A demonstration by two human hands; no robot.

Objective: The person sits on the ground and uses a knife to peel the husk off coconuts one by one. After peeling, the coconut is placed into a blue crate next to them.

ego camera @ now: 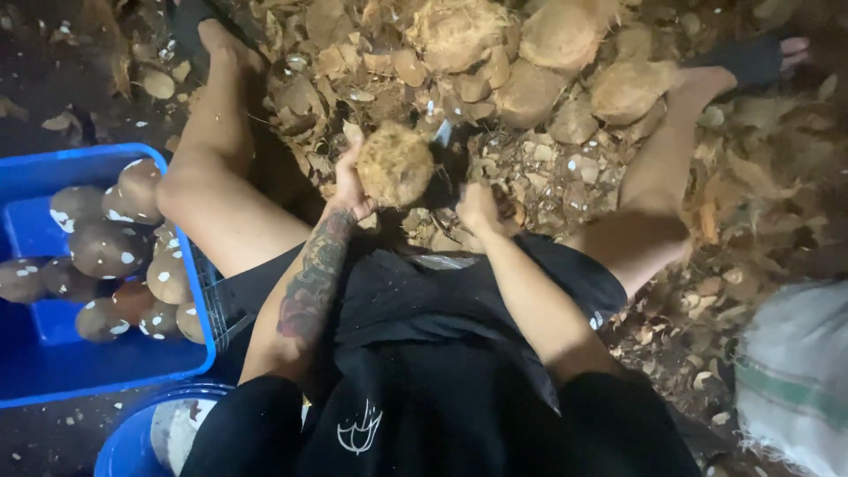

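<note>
My left hand [351, 183] grips a hairy brown coconut [395, 162] from its left side, holding it between my knees. My right hand [478, 208] is closed around the handle of a knife; its blade [442, 133] shows just right of the coconut, its tip pointing away from me. Both hands are close together above a heap of husk scraps. My left forearm is tattooed.
A pile of unpeeled coconuts [565, 40] and husk chips lies ahead between my bare legs. A blue crate [53, 362] at the left holds several peeled coconuts. A blue tub [132, 442] sits lower left. A white sack [795, 371] lies at the right.
</note>
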